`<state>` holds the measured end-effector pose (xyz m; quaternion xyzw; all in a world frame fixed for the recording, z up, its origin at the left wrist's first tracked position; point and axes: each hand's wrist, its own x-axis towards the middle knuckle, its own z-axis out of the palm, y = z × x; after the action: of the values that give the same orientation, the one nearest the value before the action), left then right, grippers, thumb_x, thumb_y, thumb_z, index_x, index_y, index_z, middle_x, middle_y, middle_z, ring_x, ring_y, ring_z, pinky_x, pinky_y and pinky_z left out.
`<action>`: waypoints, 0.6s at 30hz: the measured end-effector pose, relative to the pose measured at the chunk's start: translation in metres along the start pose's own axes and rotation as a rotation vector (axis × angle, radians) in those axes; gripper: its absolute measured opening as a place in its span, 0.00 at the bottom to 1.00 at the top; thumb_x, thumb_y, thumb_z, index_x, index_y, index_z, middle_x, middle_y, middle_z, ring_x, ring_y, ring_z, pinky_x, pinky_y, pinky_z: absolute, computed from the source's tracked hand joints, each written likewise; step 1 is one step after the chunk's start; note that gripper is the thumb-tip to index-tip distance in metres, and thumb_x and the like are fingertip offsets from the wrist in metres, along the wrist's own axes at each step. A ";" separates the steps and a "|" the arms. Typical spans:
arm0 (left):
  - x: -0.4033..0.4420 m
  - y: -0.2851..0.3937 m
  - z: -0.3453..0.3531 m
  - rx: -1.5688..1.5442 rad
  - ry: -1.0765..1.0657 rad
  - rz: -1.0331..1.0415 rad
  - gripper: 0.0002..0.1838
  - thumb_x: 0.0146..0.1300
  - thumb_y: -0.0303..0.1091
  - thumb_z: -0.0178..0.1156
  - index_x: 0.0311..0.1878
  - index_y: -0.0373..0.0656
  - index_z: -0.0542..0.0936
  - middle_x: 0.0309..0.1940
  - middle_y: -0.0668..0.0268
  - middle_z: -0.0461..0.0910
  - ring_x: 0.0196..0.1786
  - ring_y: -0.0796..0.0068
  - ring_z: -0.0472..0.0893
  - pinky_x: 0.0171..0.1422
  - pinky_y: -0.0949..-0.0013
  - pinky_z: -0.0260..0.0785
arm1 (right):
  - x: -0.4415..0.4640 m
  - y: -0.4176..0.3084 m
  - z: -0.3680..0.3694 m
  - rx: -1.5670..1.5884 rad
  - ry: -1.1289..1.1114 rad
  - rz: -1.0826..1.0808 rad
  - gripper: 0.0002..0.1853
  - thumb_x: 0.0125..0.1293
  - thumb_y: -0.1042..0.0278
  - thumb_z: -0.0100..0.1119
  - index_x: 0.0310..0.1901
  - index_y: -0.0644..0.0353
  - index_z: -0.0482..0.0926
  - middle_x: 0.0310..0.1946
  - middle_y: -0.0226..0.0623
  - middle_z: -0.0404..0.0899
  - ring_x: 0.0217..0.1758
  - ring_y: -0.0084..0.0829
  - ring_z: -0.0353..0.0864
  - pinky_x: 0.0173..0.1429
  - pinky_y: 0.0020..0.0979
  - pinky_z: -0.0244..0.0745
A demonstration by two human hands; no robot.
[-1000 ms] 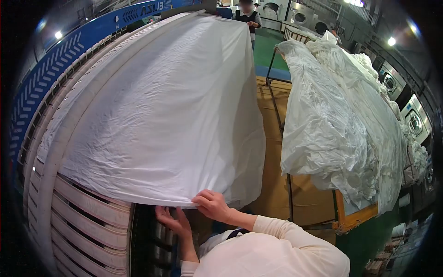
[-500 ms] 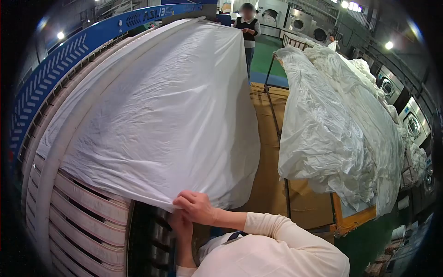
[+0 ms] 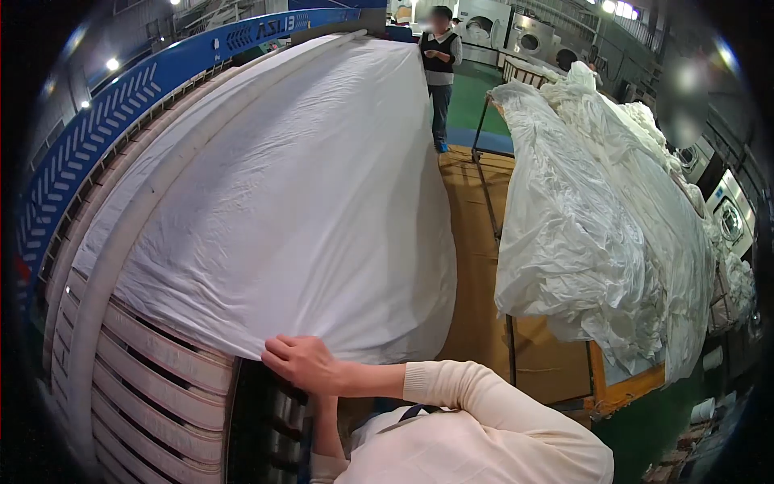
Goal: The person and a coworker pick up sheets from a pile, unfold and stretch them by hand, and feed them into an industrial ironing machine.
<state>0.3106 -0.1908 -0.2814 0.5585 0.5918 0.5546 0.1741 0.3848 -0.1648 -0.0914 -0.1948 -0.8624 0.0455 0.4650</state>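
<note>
A large white sheet (image 3: 322,210) spreads over the slatted feed bed of a long machine, with loose folds along its right side. At its near edge my right hand (image 3: 302,365) is closed, pinching the cloth between fingers and thumb. Below and behind it, my left hand (image 3: 326,415) is mostly covered by the right; only the wrist and lower part show, so its fingers cannot be made out. Pale slats (image 3: 165,355) of the bed lie uncovered to the left of my hands.
A long pale roller (image 3: 153,194) crosses the sheet's left part, beside a blue machine beam (image 3: 121,97). To the right, crumpled white linens (image 3: 580,234) hang over a frame. A person (image 3: 439,60) stands at the far end. Washing machines (image 3: 528,36) line the back.
My right hand has moved left along the sheet's near edge, still pinching it. My left hand has become more hidden behind it. The view has shifted slightly.
</note>
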 end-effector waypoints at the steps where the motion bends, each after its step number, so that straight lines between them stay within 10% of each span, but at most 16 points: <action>1: 0.003 -0.002 0.001 0.005 0.005 -0.001 0.15 0.61 0.35 0.58 0.48 0.36 0.74 0.48 0.52 0.75 0.50 0.54 0.74 0.53 0.56 0.65 | 0.006 0.003 0.002 0.006 -0.009 -0.016 0.08 0.50 0.68 0.54 0.32 0.56 0.69 0.28 0.32 0.64 0.30 0.29 0.72 0.25 0.30 0.71; 13: -0.020 0.017 -0.019 0.204 -0.005 0.017 0.21 0.61 0.36 0.59 0.53 0.32 0.72 0.53 0.49 0.73 0.57 0.52 0.70 0.61 0.55 0.61 | 0.066 0.032 0.022 0.483 -0.345 0.030 0.05 0.56 0.68 0.59 0.35 0.53 0.74 0.33 0.36 0.73 0.29 0.38 0.76 0.29 0.37 0.72; 18: -0.067 0.017 -0.033 -0.158 -0.036 -0.235 0.22 0.61 0.33 0.60 0.55 0.30 0.70 0.51 0.50 0.75 0.55 0.55 0.73 0.61 0.61 0.62 | 0.158 0.045 -0.026 0.360 0.433 -0.002 0.08 0.56 0.79 0.59 0.38 0.58 0.79 0.35 0.37 0.79 0.39 0.38 0.78 0.41 0.31 0.72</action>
<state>0.3123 -0.2670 -0.2834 0.4798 0.6043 0.5652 0.2919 0.3418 -0.0661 0.0350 -0.1134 -0.7212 0.1547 0.6656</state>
